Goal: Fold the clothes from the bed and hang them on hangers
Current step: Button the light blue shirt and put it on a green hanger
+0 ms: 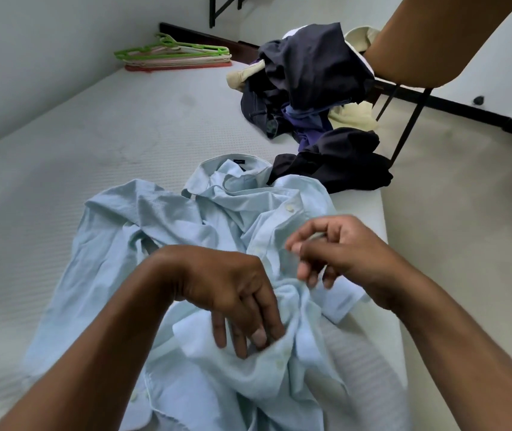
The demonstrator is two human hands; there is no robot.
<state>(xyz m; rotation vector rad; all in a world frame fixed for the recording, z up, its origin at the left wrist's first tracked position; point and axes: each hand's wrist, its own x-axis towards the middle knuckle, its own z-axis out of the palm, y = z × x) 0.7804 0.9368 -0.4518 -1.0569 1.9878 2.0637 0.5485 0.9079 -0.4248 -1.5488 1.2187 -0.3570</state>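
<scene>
A crumpled light blue button shirt (167,231) lies on the white mattress (61,169), collar toward the far side. My left hand (232,300) points down over the shirt's middle and pinches a bunched fold of its front between thumb and fingers. My right hand (335,250) hovers just right of it above the button placket, fingers curled loosely; they hold nothing that I can see. A stack of plastic hangers (176,54), green on top with pink and red below, lies at the far end of the mattress by the wall.
A heap of dark navy, purple and cream clothes (310,88) sits on the far right part of the mattress. Another person's arm (435,42) reaches in at the top right. A dark bed frame (453,104) runs along the floor beyond the mattress edge.
</scene>
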